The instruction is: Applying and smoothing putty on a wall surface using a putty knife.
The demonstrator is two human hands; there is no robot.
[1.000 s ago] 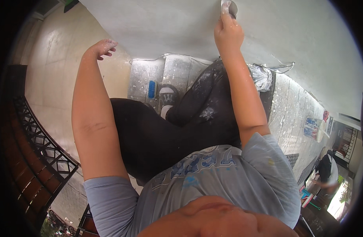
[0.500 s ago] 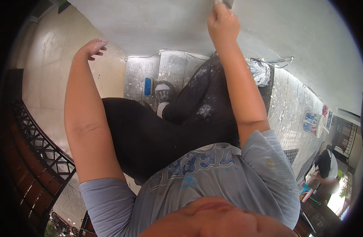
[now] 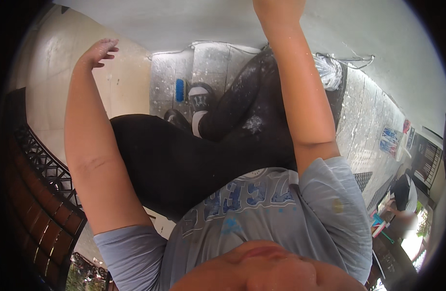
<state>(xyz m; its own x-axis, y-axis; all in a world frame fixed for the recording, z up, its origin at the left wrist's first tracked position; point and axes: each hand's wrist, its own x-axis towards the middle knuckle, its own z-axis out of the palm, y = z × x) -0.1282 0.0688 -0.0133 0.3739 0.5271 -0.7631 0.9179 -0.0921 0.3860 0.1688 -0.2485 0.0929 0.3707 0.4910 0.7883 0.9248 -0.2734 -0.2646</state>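
My left hand hangs in the air at the far left, before the beige wall. Its fingers are loosely spread and whitish with dust, and it holds nothing. At the top edge, only the wrist end of my right hand shows, close to the grey-white wall. Its fingers and anything in them are cut off by the picture's edge.
A blue brush lies by my shoes on the white-spattered tiled floor. Crumpled plastic wrapping and a cable are along the wall's foot. At far right are a patterned bucket and another person.
My right hand has moved up, out past the top edge; earlier its fist held a grey-bladed scraper. My left hand sits slightly further left and higher. The whole view has shifted a little.
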